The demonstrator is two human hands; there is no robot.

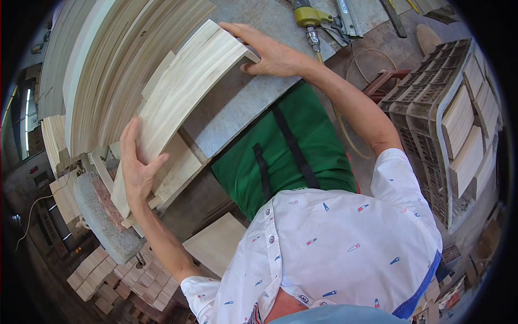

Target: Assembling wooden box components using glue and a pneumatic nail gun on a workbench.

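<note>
A pale wooden board lies slantwise between my hands over a grey metal tabletop. My right hand grips its far end, fingers over the end and thumb at the underside. Around the near end is my left hand, with the fingers along the left side and the thumb at the right. Beneath and beside the near end are other pale wood pieces, partly hidden by the board. A tall stack of long pale boards stands just left of it.
A green cloth with black straps covers my lap. At the far edge lies a yellow-green air tool with a hose. A plastic crate of wood blocks stands right. A rough grey block sits left, above piled wood blocks.
</note>
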